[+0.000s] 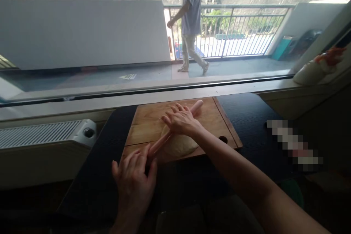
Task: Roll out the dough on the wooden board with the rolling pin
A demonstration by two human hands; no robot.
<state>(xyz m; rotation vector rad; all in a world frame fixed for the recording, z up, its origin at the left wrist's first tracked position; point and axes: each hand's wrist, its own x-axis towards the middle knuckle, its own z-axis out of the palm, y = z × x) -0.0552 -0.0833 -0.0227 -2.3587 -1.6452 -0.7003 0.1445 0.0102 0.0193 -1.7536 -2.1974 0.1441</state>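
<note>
Diagonally, the rolling pin (161, 143) points far-right across dough (181, 146), both hands (181, 121) spread loosely upon it.

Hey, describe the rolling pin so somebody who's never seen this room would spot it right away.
Find the dark table, then the wooden board on it. Lying slantwise across the board and over the pale dough is the rolling pin, under the right hand and left hand. It's the long, slim pinkish rod, unlike the flat board and rounded dough.
</note>
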